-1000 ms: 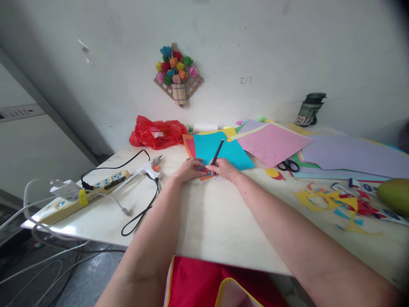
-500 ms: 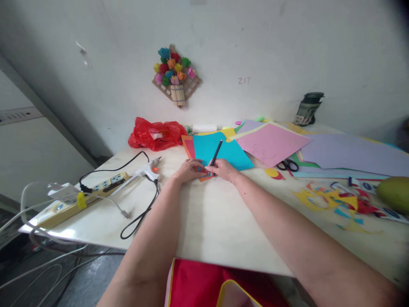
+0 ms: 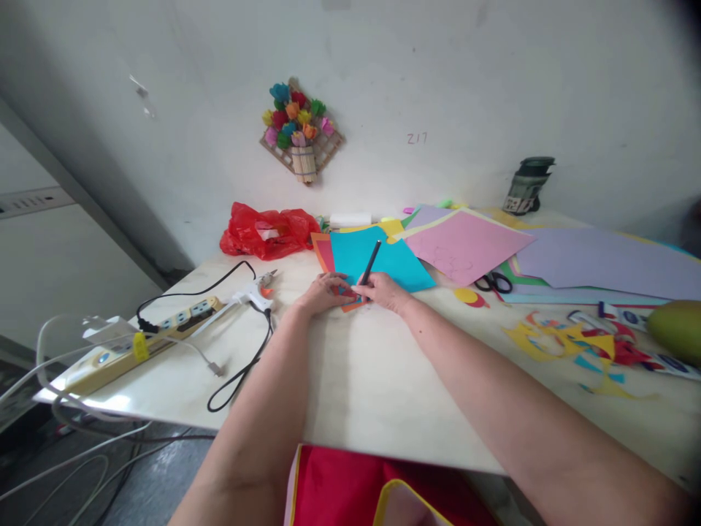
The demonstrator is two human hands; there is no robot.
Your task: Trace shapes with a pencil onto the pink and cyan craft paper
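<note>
My right hand [image 3: 383, 291] grips a dark pen [image 3: 371, 261], its upper end leaning back and to the right; the tip is hidden by the fingers. Just left of it, my left hand [image 3: 326, 292] lies with its fingers out on small pieces of orange and blue paper [image 3: 347, 306], largely covered by the hands. Behind both hands lies a bright blue sheet [image 3: 383, 259], with a red sheet [image 3: 325, 256] and an orange sheet [image 3: 318, 243] peeking out at its left. Whether the pen touches paper cannot be seen.
Scissors [image 3: 493, 283], round paper cutouts [image 3: 468, 296], a pink sheet [image 3: 465, 245] and purple sheets [image 3: 607, 263] lie right. Farther right are paper scraps [image 3: 580, 343] and a green fruit [image 3: 676, 330]. Left are a glue gun [image 3: 260, 292], power strip [image 3: 164, 329] and red plastic bag [image 3: 268, 230].
</note>
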